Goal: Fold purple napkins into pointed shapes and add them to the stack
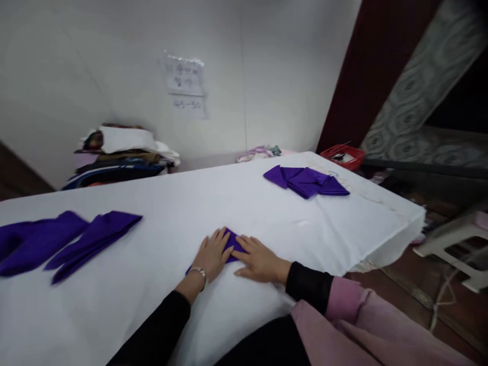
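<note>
A small folded piece of purple cloth (231, 243) lies on the white-covered table (183, 203) in front of me. My left hand (212, 255) presses flat on its left part, fingers stretched out, a silver bracelet at the wrist. On the cloth's right edge rests my right hand (261, 260), its fingers spread and pointing left towards the other hand. Both hands hide much of the cloth, so its full shape cannot be seen. Neither hand grips anything.
Folded purple cloths (308, 181) lie at the far right of the table, and more purple pieces (97, 239) at the left. A clothing stack (122, 152) sits by the wall. Beyond the right end are a red basket (345, 156) and a white stool (453, 246).
</note>
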Motion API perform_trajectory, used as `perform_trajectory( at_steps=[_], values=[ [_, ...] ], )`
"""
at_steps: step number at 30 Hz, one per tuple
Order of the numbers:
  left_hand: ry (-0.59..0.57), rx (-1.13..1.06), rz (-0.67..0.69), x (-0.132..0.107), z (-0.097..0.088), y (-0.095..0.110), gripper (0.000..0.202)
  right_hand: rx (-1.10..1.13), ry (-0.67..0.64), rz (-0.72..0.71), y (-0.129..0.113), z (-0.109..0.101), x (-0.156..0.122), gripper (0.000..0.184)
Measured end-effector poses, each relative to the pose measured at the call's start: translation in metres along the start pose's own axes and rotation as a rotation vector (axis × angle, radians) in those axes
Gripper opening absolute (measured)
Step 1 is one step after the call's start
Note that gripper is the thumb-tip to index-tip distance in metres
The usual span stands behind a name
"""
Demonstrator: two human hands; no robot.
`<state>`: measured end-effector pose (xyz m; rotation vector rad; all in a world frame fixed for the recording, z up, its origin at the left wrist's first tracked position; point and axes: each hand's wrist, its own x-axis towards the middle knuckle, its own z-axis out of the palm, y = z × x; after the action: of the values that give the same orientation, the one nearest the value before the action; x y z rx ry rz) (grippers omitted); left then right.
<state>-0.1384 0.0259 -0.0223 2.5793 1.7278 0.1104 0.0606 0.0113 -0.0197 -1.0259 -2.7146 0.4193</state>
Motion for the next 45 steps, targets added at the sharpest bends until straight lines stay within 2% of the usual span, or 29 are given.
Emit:
perform_trajectory(
  at_steps=[5,14,18,21,25,28,31,35,38,41,45],
  values=[
    [-0.044,0.001,-0.022,0.005,0.007,-0.013,0.054,-0.007,0.071,-0.02,0.006,0.009,0.0,0.073],
    [-0.082,0.045,-0.051,0.004,0.002,-0.007,0.056,0.041,0.127,0.009,0.017,0.009,-0.033,0.082],
    [-0.09,0.032,-0.04,0.003,-0.002,-0.007,0.057,0.056,0.131,0.024,0.014,0.005,-0.036,0.081],
    [-0.069,0.041,-0.026,0.002,-0.004,-0.006,0.056,0.035,0.165,0.022,0.007,0.003,-0.023,0.079],
    [-0.017,0.097,0.018,0.002,-0.002,-0.008,0.05,-0.02,0.168,-0.015,-0.009,0.0,0.013,0.082],
    [-0.047,0.098,0.068,0.003,-0.002,-0.011,0.05,-0.04,0.136,-0.032,-0.017,-0.001,0.036,0.083],
    [-0.067,0.072,0.068,0.002,-0.004,-0.012,0.052,-0.041,0.107,-0.033,-0.017,0.002,0.045,0.084],
    [-0.02,0.141,0.116,-0.001,-0.001,-0.009,0.056,-0.002,0.096,-0.019,-0.007,0.011,0.036,0.087],
    [0.011,0.152,0.053,-0.001,0.003,-0.007,0.051,0.048,0.092,-0.009,0.001,0.016,0.024,0.087],
    [-0.017,0.108,-0.008,0.002,0.003,-0.007,0.053,0.069,0.108,-0.005,0.006,0.017,0.013,0.088],
    [-0.065,0.066,-0.01,0.004,-0.002,-0.008,0.057,0.047,0.114,0.009,0.009,0.014,0.001,0.085]
  ],
)
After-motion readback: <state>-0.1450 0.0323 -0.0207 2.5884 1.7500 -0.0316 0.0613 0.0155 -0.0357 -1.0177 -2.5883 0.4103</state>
